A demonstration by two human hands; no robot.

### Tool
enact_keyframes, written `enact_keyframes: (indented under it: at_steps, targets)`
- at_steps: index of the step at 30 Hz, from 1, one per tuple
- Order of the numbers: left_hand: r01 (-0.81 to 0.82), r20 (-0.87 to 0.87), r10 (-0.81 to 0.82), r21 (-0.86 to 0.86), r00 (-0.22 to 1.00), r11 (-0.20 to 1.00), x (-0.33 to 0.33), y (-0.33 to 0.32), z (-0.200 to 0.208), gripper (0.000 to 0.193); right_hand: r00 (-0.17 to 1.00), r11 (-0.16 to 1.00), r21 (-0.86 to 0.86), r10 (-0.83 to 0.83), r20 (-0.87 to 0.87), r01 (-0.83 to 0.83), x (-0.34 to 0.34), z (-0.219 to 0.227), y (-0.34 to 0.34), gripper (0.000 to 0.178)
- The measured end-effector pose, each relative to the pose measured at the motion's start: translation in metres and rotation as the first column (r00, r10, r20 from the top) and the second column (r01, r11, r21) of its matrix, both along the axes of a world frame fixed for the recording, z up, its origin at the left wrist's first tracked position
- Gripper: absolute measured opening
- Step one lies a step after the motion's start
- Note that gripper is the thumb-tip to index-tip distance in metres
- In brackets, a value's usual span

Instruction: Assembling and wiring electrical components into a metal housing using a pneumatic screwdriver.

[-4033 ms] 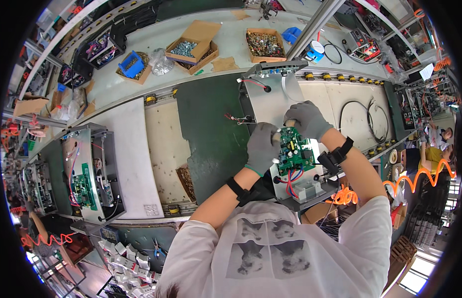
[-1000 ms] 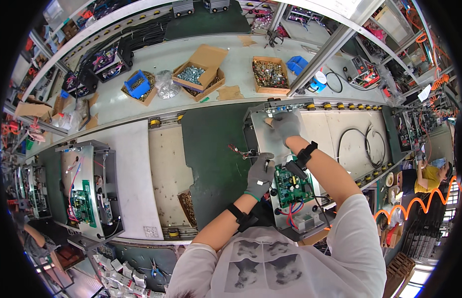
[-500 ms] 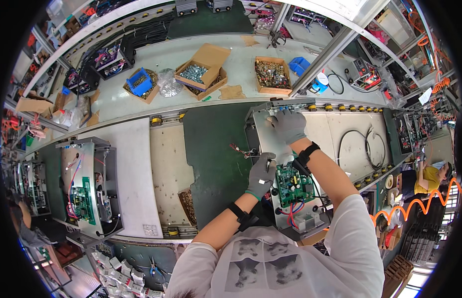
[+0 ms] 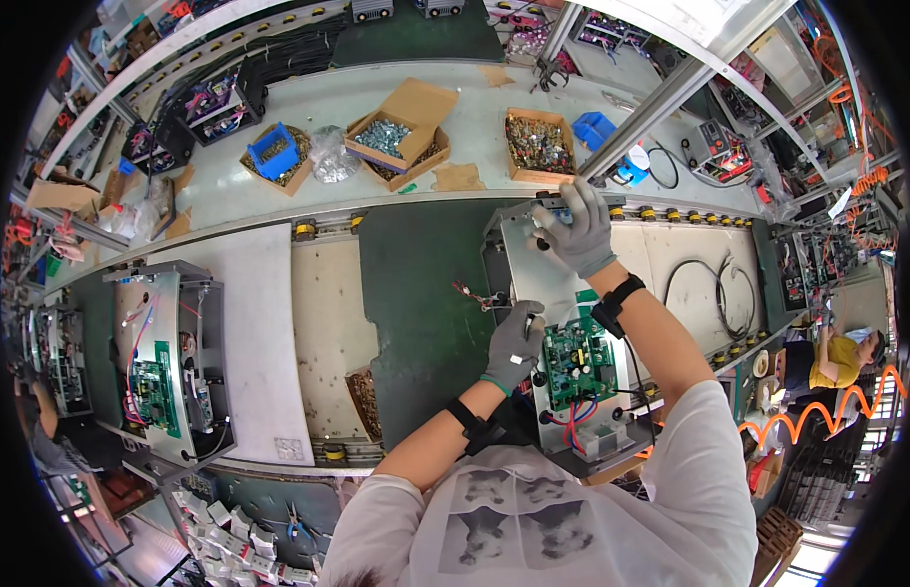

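A metal chassis (image 4: 535,269) with a bare silver plate lies before me on the dark green board. A green circuit board (image 4: 578,360) with red and blue wires sits on its near part. My left hand (image 4: 515,344), in a grey glove, is closed on the chassis's left edge, its fingertips partly hidden. Over the far end of the plate is my right hand (image 4: 577,230), also gloved, with its fingers spread and bent toward the far edge. A small black round part (image 4: 542,244) shows beside its thumb. Nothing is visibly held in that hand.
A second chassis (image 4: 164,342) stands on the left. Beyond the rail, the shelf bears a box of silver screws (image 4: 384,137), a box of mixed fasteners (image 4: 539,144) and a blue bin (image 4: 275,157). A black cable (image 4: 721,298) lies coiled at right; a person in yellow (image 4: 839,362) is farther right.
My right hand has shifted a little farther away over the plate's end, and its fingers have spread and lifted. My left hand keeps its place on the chassis edge.
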State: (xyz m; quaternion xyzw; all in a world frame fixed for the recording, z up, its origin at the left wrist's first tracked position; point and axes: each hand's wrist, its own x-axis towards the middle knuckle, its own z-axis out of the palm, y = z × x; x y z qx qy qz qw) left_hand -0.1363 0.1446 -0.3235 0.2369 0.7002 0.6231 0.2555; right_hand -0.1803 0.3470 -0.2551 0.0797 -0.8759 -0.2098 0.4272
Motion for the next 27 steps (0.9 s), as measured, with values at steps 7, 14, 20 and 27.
enact_keyframes:
  at_steps: [7, 14, 20, 27]
  targets:
    - [0.058, 0.051, -0.059, 0.034, 0.997, 0.998, -0.006, -0.004, 0.012, 0.023, 0.874, 0.987, -0.103, -0.058, 0.483, 0.123, 0.001, 0.011, 0.003, 0.062]
    - [0.105, 0.042, -0.109, 0.087, 0.993, 0.991, -0.002, -0.008, 0.008, 0.023, 0.914, 0.995, -0.066, -0.043, 0.402, 0.076, 0.002, 0.001, 0.007, 0.059]
    - [0.134, 0.192, -0.202, 0.318, 0.96, 0.939, -0.006, -0.01, -0.014, 0.023, 0.866, 0.979, -0.096, -0.112, 0.487, 0.18, -0.002, 0.018, 0.003, 0.059]
    - [0.061, 0.346, -0.162, 0.286, 0.924, 0.956, -0.015, -0.045, 0.007, 0.032, 0.811, 0.862, -0.45, 0.084, 0.579, 0.232, 0.05, 0.065, -0.047, 0.041]
